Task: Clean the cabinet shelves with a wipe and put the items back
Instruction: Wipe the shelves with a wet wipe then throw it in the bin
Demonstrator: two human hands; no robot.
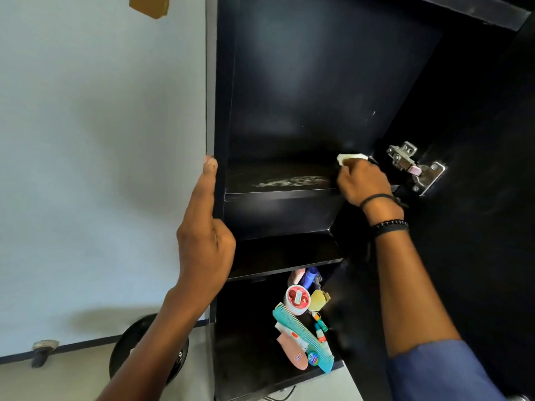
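White against near-black laminate, the wipe (350, 157) sits bunched in your right hand (363, 180), fingers curled tight around it, at the far right end of the upper shelf (278, 176) close to the steel door hinge (414, 166). Your left hand (204, 241) steadies you on the cabinet's left edge (218, 180), forefinger stretched up along the panel and the other fingers folded around it.

A pale, streaky smear (292, 180) lies across the middle of that shelf, just left of the wiping hand; it looks like damp residue or loosened dust, though which is hard to tell. Judging by that, the shelf is only partly done. Work the wipe flat rather than balled, so more cloth meets the board, and draw it in long overlapping passes from the back wall toward the front lip, carrying the streak off the edge instead of spreading it. Push into the right rear corner while you are there, but keep your knuckles off the hinge.

The middle shelf (283, 253) is bare and appears to await its turn. The items wait on the bottom shelf: a teal comb (301, 337), a round red-topped tub (298, 299), a blue bottle (309, 277) and small tubes (320, 328), crowded toward the right.
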